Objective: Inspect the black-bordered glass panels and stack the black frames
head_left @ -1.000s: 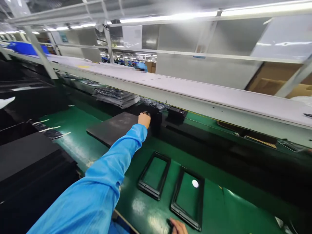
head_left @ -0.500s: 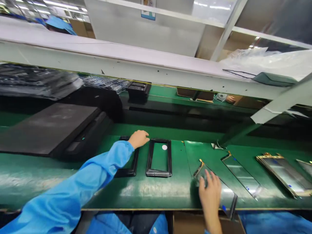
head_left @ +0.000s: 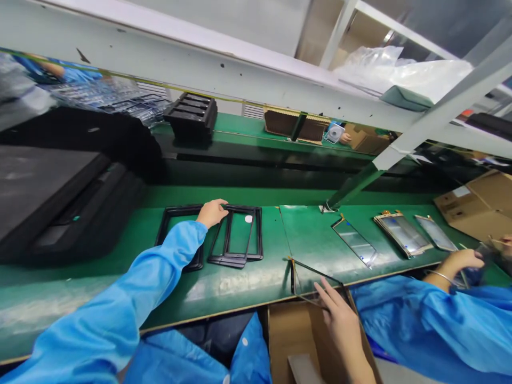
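Note:
My left hand [head_left: 213, 214] pinches the upper edge of a thin black rectangular frame [head_left: 229, 262]. That frame lies askew, partly over a stack of similar black frames [head_left: 260, 234]. More black frames [head_left: 176, 211] sit to the left, partly covered by my sleeve. At the bench's front edge, my right hand [head_left: 339, 316] grips a clear glass panel [head_left: 311, 278] with a dark border and a small gold tab. The panel is tilted up off the bench; my thumb is mostly hidden. A similar glass panel [head_left: 354, 242] lies flat beyond it.
A stack of glass panels [head_left: 404, 234] lies to the right, near a co-worker's hand [head_left: 464, 261]. Black foam sheets [head_left: 44, 197] fill the left side. A slanted post [head_left: 356, 186] rises behind. Below the edge stands an open cardboard box [head_left: 290, 330].
My left hand has taken hold of a frame and shifted it left off its stack. My right hand has lifted the glass panel from the bench. The view has turned right.

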`<state>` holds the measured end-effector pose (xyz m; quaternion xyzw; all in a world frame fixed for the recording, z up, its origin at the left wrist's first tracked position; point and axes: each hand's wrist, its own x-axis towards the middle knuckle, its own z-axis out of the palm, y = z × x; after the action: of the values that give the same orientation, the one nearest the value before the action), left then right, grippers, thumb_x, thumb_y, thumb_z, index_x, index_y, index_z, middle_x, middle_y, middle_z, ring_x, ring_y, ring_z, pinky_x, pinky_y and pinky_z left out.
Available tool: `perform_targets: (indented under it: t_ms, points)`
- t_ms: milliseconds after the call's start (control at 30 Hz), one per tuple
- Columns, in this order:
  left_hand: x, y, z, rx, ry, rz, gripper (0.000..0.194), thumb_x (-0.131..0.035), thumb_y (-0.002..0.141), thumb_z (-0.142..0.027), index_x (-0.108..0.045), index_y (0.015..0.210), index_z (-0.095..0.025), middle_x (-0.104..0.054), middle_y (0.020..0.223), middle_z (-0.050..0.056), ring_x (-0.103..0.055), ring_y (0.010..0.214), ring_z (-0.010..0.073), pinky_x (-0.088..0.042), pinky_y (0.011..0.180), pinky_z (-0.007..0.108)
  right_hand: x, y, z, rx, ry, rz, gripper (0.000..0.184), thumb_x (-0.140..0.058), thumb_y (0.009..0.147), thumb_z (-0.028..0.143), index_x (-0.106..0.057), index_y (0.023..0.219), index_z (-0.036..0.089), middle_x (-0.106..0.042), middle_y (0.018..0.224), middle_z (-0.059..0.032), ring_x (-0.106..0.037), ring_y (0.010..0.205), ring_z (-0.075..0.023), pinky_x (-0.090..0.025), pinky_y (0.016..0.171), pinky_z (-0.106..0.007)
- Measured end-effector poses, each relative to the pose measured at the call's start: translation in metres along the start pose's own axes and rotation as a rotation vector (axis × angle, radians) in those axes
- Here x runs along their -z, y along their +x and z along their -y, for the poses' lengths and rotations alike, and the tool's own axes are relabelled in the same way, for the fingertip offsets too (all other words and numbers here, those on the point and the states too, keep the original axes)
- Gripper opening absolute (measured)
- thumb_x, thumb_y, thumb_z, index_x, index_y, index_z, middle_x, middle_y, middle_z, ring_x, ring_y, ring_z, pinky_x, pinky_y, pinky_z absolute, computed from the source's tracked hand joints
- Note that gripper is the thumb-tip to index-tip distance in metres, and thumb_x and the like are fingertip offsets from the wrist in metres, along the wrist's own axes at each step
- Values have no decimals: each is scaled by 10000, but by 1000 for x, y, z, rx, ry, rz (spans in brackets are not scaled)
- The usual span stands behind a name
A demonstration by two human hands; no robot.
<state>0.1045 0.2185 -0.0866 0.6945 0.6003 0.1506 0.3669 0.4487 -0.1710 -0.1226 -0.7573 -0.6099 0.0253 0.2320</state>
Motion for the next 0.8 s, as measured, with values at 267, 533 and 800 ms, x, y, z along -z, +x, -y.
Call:
perform_targets:
  t_ms: [267, 533, 800]
  points:
    - [45, -57, -6, -109, -404, -36, 470, -739, 873, -326, -724, 1321, -183, -675, 867, -3, -712, 768, 176, -644, 698, 308, 43, 29, 71, -373, 483, -430, 647, -830, 869, 421, -646, 1461, 237, -715, 831, -46, -711, 711, -256, -633, 769, -425]
    - [59, -173, -6, -195, -672, 34, 427, -780, 851, -343, -822, 1260, -229, -714, 894, 34, -651, 716, 157, -619, 641, 277, 2, 64, 169, -411, 1100, 47, 582, -856, 849, 391, -721, 1402, 271, -644, 961, -15, -526, 629, -106, -477, 542, -234]
    - [55, -198, 8, -229, -801, -45, 361, -783, 869, -240, -847, 1218, -306, -677, 924, 29, -663, 803, 168, -613, 674, 255, -11, 71, 196, -406, 1095, 186, 577, -848, 850, 410, -727, 1399, 276, -631, 957, -21, -518, 625, -111, -443, 518, -232]
